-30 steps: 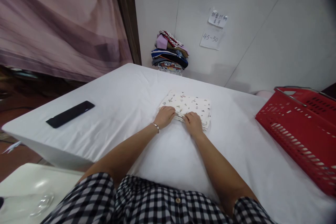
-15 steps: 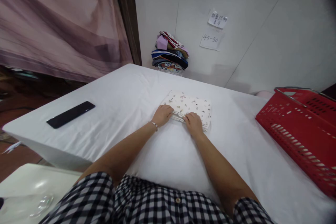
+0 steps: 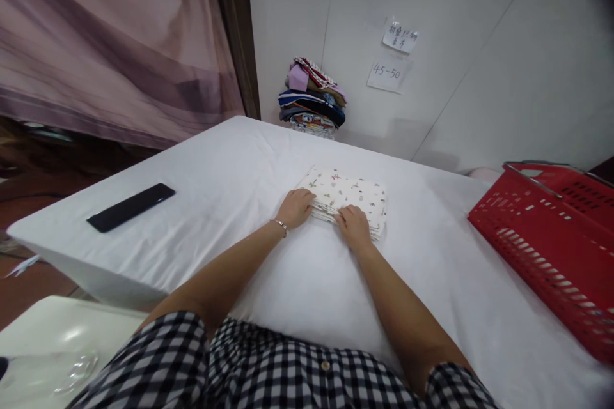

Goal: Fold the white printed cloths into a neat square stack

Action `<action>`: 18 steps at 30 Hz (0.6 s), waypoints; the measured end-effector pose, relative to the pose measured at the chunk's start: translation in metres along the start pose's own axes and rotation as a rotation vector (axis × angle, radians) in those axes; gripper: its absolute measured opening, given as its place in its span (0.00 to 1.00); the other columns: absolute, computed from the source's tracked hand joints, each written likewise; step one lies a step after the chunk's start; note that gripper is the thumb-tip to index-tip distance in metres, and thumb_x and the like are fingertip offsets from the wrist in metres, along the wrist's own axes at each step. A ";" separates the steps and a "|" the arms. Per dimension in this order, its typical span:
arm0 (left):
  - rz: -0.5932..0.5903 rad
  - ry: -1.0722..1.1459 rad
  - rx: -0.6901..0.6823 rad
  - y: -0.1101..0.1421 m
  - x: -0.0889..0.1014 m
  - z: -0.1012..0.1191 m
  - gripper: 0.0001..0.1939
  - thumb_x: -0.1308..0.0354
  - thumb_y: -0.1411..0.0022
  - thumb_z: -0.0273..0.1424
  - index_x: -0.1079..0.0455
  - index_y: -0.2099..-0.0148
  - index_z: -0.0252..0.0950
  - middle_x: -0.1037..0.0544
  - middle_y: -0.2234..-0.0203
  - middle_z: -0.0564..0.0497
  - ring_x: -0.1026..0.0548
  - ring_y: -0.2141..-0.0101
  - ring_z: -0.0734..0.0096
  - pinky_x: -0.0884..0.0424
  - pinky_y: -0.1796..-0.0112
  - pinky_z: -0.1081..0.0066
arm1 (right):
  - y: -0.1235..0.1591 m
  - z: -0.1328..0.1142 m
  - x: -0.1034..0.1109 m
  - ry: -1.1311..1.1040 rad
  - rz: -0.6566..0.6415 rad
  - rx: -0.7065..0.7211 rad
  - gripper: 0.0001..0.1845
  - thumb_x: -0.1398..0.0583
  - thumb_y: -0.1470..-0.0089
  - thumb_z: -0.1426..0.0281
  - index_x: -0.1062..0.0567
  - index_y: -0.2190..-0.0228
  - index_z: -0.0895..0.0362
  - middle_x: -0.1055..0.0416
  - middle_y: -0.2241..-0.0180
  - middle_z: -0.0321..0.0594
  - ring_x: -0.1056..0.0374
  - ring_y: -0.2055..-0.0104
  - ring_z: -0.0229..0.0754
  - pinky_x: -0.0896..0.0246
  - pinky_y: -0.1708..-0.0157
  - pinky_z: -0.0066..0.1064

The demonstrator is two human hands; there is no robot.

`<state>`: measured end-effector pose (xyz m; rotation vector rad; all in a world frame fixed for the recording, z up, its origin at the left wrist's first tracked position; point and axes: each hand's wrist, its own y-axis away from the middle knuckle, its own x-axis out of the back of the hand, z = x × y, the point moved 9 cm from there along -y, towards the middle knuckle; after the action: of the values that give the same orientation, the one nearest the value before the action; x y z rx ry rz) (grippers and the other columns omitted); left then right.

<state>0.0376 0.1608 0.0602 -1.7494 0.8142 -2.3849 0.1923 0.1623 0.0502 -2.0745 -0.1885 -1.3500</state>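
Note:
A white cloth with small printed figures point(image 3: 352, 190) lies folded in several layers on the white-covered table point(image 3: 307, 275). My left hand point(image 3: 295, 208) grips its near left corner, fingers on top and closed at the edge. At the middle of the near edge, my right hand point(image 3: 354, 225) holds the layers with its fingers closed over them. Both thumbs are partly hidden. The layered edge shows between the two hands.
A red plastic basket point(image 3: 547, 230) stands at the right. On the left lies a flat black object point(image 3: 132, 206). Behind the table rises a pile of folded clothes point(image 3: 313, 99) near the wall. A clear bottle point(image 3: 52, 370) rests on a pale stool point(image 3: 96, 319) at lower left.
Almost nothing differs. The fingers of my left hand have shifted slightly at the cloth's corner, and the view has moved a little.

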 end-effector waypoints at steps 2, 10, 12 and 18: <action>0.008 -0.009 0.019 0.000 0.000 -0.004 0.15 0.50 0.46 0.25 0.32 0.55 0.39 0.27 0.58 0.47 0.32 0.55 0.61 0.37 0.55 0.60 | 0.000 0.001 0.000 0.005 0.001 -0.009 0.13 0.49 0.40 0.64 0.28 0.67 0.55 0.32 0.66 0.42 0.41 0.62 0.44 0.50 0.62 0.34; 0.086 0.181 0.051 0.008 0.016 -0.003 0.12 0.47 0.48 0.27 0.33 0.59 0.39 0.27 0.58 0.49 0.32 0.53 0.64 0.38 0.51 0.62 | 0.000 -0.002 0.004 0.029 0.034 0.014 0.13 0.50 0.40 0.65 0.28 0.67 0.57 0.32 0.67 0.42 0.41 0.63 0.43 0.49 0.62 0.32; 0.111 0.205 0.064 0.008 0.019 -0.003 0.06 0.47 0.45 0.28 0.32 0.64 0.38 0.27 0.58 0.49 0.32 0.53 0.65 0.38 0.51 0.62 | 0.001 -0.003 0.005 0.033 0.041 0.021 0.13 0.49 0.40 0.65 0.28 0.67 0.57 0.32 0.67 0.41 0.41 0.63 0.43 0.49 0.62 0.32; 0.081 0.130 -0.003 0.001 0.013 0.003 0.07 0.48 0.41 0.30 0.29 0.65 0.39 0.28 0.58 0.48 0.32 0.54 0.65 0.38 0.52 0.61 | 0.002 -0.002 0.005 0.027 0.058 0.032 0.12 0.48 0.40 0.65 0.28 0.68 0.56 0.32 0.67 0.41 0.41 0.63 0.42 0.49 0.63 0.31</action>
<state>0.0355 0.1544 0.0717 -1.5446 0.8862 -2.4657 0.1938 0.1582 0.0544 -2.0191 -0.1365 -1.3308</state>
